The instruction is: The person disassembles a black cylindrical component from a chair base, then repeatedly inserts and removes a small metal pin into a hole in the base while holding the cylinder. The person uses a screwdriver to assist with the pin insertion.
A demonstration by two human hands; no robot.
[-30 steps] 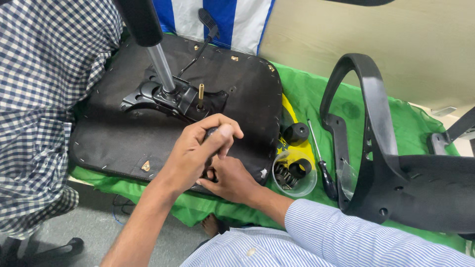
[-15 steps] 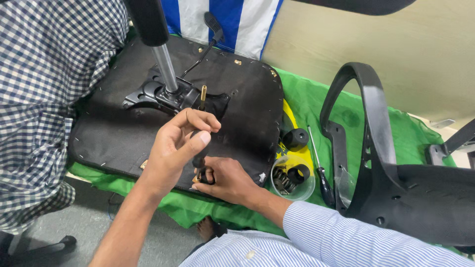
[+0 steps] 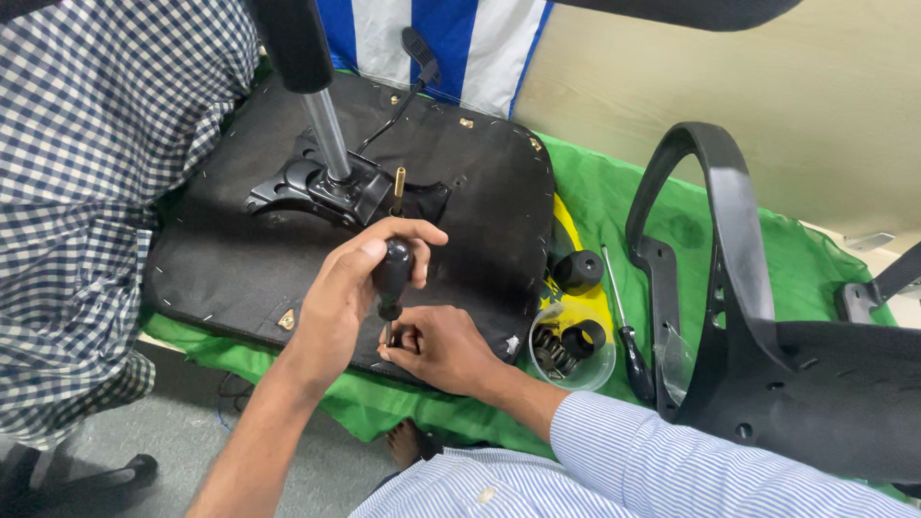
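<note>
My left hand [image 3: 350,288] is wrapped around the black handle of a screwdriver [image 3: 393,271], which stands upright. Its tip points down at the near edge of an upturned black chair seat [image 3: 480,182]. My right hand [image 3: 443,347] rests on that edge with its fingers pinched around the tip; whatever lies under them is hidden. On the seat's underside sits a black metal mechanism plate [image 3: 307,187] with a grey gas cylinder [image 3: 326,134] rising from it and a small brass pin [image 3: 399,184] beside it.
A person in a checked shirt [image 3: 86,192] stands close at the left. On the green cloth [image 3: 614,192] lie a clear bowl of black parts [image 3: 573,350], a black round part [image 3: 578,271] and a second screwdriver [image 3: 628,331]. A black chair frame [image 3: 729,249] fills the right.
My left hand has shifted its grip, so the black screwdriver handle now shows upright in it. My right hand stays at the seat's near edge.
</note>
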